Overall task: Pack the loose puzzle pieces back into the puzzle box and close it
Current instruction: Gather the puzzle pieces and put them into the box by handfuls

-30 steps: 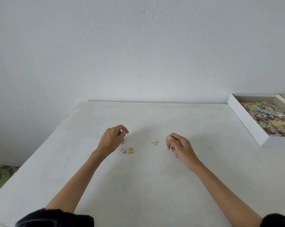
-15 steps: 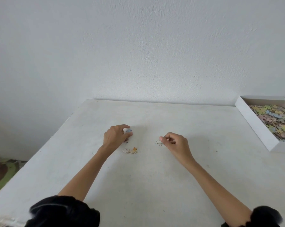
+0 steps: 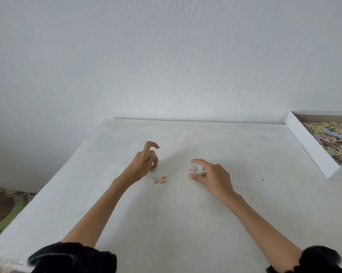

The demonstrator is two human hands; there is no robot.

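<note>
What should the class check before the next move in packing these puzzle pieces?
1. Box open, with pieces inside: ok.
2. Right hand with index finger and thumb spread around a loose piece: ok.
3. Second piece held at the right fingers: cannot tell.
4. Left hand grip on its piece: cannot tell.
5. Pair of pieces picked up: not ok, both lie on the table.

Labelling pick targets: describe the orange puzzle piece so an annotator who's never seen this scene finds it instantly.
On the white table, look at its middle. By the left hand, on the person's side of it, two pieces lie touching. The orange puzzle piece is the right one; its pale neighbour and the other loose pieces are whitish.
</note>
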